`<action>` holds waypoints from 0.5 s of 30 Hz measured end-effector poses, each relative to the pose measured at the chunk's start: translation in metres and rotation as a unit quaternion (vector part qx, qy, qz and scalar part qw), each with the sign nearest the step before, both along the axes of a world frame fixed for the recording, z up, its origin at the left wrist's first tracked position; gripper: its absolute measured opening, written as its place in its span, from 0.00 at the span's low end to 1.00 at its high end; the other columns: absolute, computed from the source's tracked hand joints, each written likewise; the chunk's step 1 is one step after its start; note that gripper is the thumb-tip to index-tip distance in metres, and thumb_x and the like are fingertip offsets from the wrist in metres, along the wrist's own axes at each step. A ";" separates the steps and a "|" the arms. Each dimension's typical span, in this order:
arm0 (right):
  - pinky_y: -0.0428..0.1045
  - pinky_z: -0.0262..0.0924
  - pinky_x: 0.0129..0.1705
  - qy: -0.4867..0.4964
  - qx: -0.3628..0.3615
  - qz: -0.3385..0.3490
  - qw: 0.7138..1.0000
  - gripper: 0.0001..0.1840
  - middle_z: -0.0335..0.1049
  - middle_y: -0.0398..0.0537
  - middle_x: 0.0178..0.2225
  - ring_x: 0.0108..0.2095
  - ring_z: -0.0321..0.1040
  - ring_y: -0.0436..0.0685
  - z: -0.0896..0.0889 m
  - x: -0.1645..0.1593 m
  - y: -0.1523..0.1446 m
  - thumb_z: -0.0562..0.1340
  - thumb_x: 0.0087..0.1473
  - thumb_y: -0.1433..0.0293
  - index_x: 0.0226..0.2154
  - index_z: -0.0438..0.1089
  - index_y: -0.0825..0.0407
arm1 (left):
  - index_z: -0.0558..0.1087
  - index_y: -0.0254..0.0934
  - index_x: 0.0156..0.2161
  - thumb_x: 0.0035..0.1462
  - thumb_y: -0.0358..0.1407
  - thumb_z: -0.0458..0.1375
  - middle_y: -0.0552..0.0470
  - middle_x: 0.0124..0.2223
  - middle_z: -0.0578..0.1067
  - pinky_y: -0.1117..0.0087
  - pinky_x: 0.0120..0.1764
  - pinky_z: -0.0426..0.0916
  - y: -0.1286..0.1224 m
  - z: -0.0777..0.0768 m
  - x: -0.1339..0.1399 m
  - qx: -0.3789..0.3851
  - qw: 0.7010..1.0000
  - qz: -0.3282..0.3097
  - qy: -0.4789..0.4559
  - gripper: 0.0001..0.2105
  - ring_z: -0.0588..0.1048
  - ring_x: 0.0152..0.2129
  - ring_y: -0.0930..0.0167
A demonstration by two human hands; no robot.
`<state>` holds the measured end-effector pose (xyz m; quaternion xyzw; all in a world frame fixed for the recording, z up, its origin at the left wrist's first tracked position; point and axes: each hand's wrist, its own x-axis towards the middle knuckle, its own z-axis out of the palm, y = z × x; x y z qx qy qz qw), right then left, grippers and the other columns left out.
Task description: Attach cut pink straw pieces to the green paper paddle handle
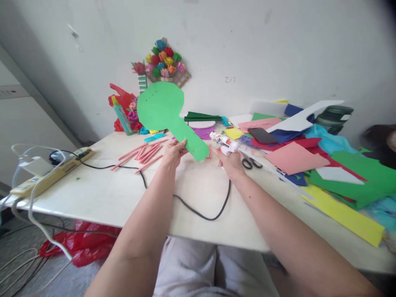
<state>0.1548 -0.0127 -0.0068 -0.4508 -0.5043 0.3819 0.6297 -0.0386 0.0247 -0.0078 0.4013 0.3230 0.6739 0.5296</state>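
Note:
My left hand (175,153) pinches the edge of a green paddle-shaped foam sheet cutout (163,108), its round end tilted up to the left and its narrow end near the right hand. A few small dark dots mark the round part. In my right hand (231,163) is a white patterned hot glue gun (223,142), its nozzle pointing left towards the cutout's narrow end, apart from it. A black cord (213,218) hangs from the gun and loops over the table. Pink rolled sticks (145,154) lie left of my left hand.
Coloured sheets (297,159), a phone (262,135) and scissors (252,163) lie on the right. A glue bottle (122,117) and a paper flower arrangement (165,60) stand at the back. A power strip (52,171) sits at the table's left edge.

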 end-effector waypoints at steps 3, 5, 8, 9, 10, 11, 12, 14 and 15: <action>0.44 0.52 0.13 -0.003 0.007 0.004 1.000 0.15 0.65 0.39 0.17 0.12 0.52 0.45 0.000 0.001 0.000 0.67 0.34 0.62 0.24 0.64 0.53 | 0.71 0.35 0.31 0.42 0.31 0.64 0.53 0.30 0.76 0.73 0.33 0.70 -0.002 0.001 0.000 0.016 0.999 -0.004 -0.037 0.09 0.73 0.24 0.76; 0.44 0.52 0.13 0.004 -0.004 0.014 1.000 0.15 0.66 0.40 0.17 0.11 0.52 0.44 0.000 0.001 0.000 0.66 0.35 0.62 0.24 0.64 0.54 | 0.71 0.36 0.33 0.45 0.30 0.62 0.54 0.33 0.76 0.73 0.35 0.70 -0.003 0.003 0.001 0.017 0.998 -0.004 -0.058 0.07 0.74 0.26 0.76; 0.43 0.50 0.12 0.032 -0.026 0.038 0.998 0.16 0.67 0.40 0.16 0.10 0.51 0.44 0.001 -0.001 -0.003 0.66 0.35 0.61 0.24 0.65 0.54 | 0.71 0.37 0.35 0.48 0.30 0.60 0.54 0.34 0.75 0.75 0.35 0.69 -0.007 0.006 0.003 0.006 0.998 -0.013 -0.065 0.07 0.74 0.26 0.77; 0.43 0.49 0.12 0.043 -0.032 0.047 0.997 0.16 0.67 0.41 0.16 0.10 0.52 0.44 0.002 -0.001 -0.004 0.66 0.34 0.61 0.24 0.65 0.55 | 0.71 0.38 0.35 0.49 0.30 0.60 0.54 0.33 0.75 0.76 0.34 0.69 -0.009 0.007 0.003 0.006 0.998 -0.017 -0.067 0.07 0.73 0.26 0.78; 0.43 0.49 0.12 0.054 -0.037 0.055 0.996 0.16 0.67 0.41 0.16 0.10 0.52 0.44 0.003 -0.002 -0.005 0.66 0.34 0.61 0.24 0.65 0.55 | 0.71 0.38 0.36 0.50 0.30 0.59 0.54 0.33 0.75 0.77 0.33 0.68 -0.011 0.008 0.003 0.008 0.997 -0.020 -0.071 0.06 0.73 0.26 0.78; 0.43 0.48 0.12 0.063 -0.040 0.064 0.995 0.16 0.66 0.41 0.16 0.10 0.52 0.44 0.004 -0.002 -0.006 0.66 0.34 0.62 0.23 0.65 0.55 | 0.71 0.39 0.36 0.51 0.30 0.58 0.55 0.32 0.75 0.78 0.33 0.68 -0.013 0.010 0.003 0.012 0.997 -0.023 -0.077 0.06 0.73 0.26 0.78; 0.43 0.49 0.12 0.070 -0.042 0.074 0.994 0.16 0.66 0.40 0.16 0.10 0.52 0.44 0.004 -0.002 -0.007 0.67 0.34 0.62 0.23 0.65 0.55 | 0.71 0.39 0.36 0.52 0.30 0.57 0.55 0.31 0.74 0.79 0.32 0.68 -0.016 0.012 0.003 0.014 0.996 -0.024 -0.084 0.05 0.72 0.26 0.79; 0.43 0.49 0.12 0.077 -0.043 0.095 0.992 0.15 0.65 0.39 0.15 0.10 0.52 0.43 0.005 -0.002 -0.009 0.67 0.34 0.62 0.22 0.65 0.55 | 0.71 0.40 0.37 0.54 0.30 0.54 0.55 0.29 0.71 0.81 0.31 0.67 -0.021 0.015 0.002 0.011 0.995 -0.028 -0.099 0.06 0.70 0.25 0.80; 0.43 0.49 0.12 0.077 -0.042 0.107 0.990 0.15 0.64 0.39 0.15 0.10 0.52 0.43 0.005 -0.002 -0.009 0.67 0.34 0.63 0.22 0.65 0.55 | 0.71 0.41 0.38 0.55 0.31 0.53 0.55 0.28 0.70 0.81 0.30 0.67 -0.024 0.017 0.002 0.007 0.994 -0.029 -0.105 0.07 0.69 0.24 0.80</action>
